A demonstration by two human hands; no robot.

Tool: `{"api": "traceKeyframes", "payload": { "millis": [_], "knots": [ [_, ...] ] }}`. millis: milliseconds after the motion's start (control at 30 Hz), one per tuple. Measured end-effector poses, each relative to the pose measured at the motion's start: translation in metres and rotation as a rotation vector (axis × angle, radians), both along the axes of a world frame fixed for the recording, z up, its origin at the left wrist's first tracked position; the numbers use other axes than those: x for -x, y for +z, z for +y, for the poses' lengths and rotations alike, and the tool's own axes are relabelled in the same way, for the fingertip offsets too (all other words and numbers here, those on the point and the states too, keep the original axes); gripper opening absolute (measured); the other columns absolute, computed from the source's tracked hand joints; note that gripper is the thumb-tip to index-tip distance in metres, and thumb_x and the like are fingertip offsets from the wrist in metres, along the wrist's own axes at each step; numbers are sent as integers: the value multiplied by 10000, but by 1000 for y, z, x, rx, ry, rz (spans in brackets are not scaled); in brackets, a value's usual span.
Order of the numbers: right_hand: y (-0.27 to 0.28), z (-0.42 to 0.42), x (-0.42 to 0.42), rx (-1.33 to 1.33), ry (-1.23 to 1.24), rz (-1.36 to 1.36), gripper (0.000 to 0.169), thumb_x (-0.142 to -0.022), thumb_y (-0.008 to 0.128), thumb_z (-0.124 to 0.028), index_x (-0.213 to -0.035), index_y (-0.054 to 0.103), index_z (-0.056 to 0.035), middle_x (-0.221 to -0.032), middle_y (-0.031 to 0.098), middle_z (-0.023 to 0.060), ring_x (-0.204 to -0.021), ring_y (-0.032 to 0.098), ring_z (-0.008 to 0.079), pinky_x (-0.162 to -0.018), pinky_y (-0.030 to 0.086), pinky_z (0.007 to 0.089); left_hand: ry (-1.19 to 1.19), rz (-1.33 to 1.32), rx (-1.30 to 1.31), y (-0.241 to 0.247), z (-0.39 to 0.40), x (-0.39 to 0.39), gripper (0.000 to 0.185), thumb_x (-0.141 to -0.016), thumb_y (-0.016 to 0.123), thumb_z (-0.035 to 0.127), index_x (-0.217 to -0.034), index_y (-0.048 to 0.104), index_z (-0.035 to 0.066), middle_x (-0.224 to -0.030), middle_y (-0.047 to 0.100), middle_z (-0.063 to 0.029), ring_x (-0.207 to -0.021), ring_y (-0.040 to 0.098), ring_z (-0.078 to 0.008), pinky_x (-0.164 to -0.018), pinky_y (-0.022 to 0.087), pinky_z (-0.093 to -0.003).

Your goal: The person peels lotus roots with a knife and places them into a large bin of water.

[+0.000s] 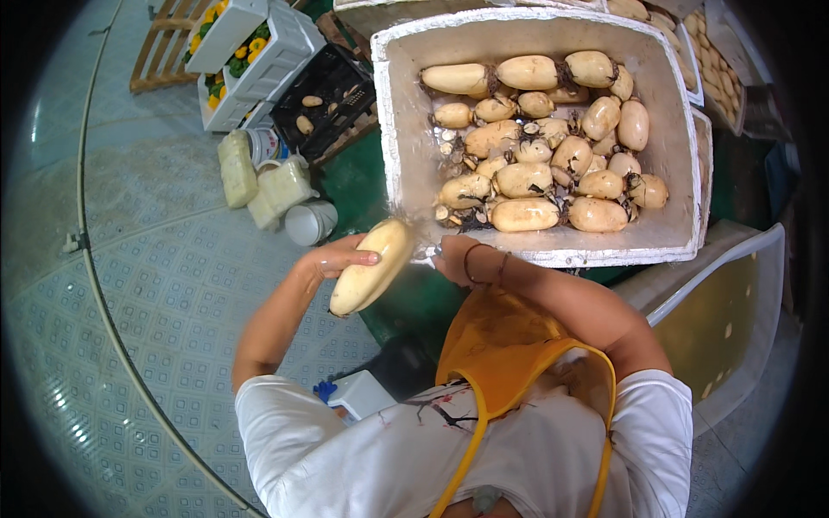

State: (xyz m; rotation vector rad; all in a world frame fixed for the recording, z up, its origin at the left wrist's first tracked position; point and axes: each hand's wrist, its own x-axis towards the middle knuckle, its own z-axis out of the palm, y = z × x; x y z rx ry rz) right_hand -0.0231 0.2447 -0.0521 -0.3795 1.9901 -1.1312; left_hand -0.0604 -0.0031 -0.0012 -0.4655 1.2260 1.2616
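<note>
My left hand (340,256) grips a pale, peeled-looking lotus root segment (374,267), held tilted beside the near left corner of a white foam box (382,129). The upper right end of the root is blurred. Close by, at the box's front rim, my right hand (456,259) has its fingers curled; a small grey-blue bit shows at the fingertips, and whatever the hand may hold is hidden. Inside the box lie several lotus roots (524,179) with dark, fibrous joints. Small cut slices (447,147) and dark trimmings are along its left side.
A black crate (291,97) with a few root pieces stands at upper left, near white boxes (285,52) of yellow peppers. A white bucket (311,222) is on the floor. A hose (87,259) runs along the left. To the right sits a tub of murky water (712,330).
</note>
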Motion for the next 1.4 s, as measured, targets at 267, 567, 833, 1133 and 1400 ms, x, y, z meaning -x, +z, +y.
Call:
{"api": "traceKeyframes", "payload": {
  "millis": [267, 567, 833, 1133, 1400],
  "knots": [
    [34, 0, 24, -101, 93, -292, 323, -792, 499, -252, -741, 609, 47, -745, 600, 243, -748, 597, 372, -668, 476, 411, -70, 6, -8, -1, -6, 5, 885, -641, 744, 391, -1274, 299, -37, -1147, 485, -142, -1037, 491, -211, -874, 422, -332],
    [-17, -8, 39, -226, 429, -489, 344, -827, 426, -241, -707, 593, 35, -687, 600, 155, -513, 583, 261, -529, 492, 395, -124, 93, 70, 9, 15, 8, 827, -648, 742, 351, -1252, 339, -44, -1134, 503, -135, -1004, 506, -176, -850, 430, -294],
    [-52, -35, 5, -57, 597, -169, 256, -765, 502, -156, -578, 593, -8, -570, 564, 113, -500, 558, 231, -500, 476, 327, -26, 16, -111, -14, -14, 3, 785, -670, 729, 290, -1270, 333, -26, -1147, 500, -124, -1026, 500, -185, -883, 413, -302],
    [-18, -7, 9, 221, -216, -656, 361, -851, 454, -278, -713, 532, 46, -575, 554, 122, -435, 497, 198, -385, 424, 327, 85, 119, -197, 6, -2, 11, 837, -630, 757, 260, -1287, 308, 0, -1179, 473, -104, -1053, 482, -180, -896, 408, -305],
    [-18, 58, 29, 675, -750, -522, 395, -801, 591, -390, -929, 565, -18, -737, 587, 63, -542, 525, 113, -448, 429, 226, 24, 458, 33, 18, 108, 75, 808, -653, 732, 337, -1267, 329, 1, -1143, 497, -114, -1011, 519, -206, -858, 431, -329]
  ]
}}
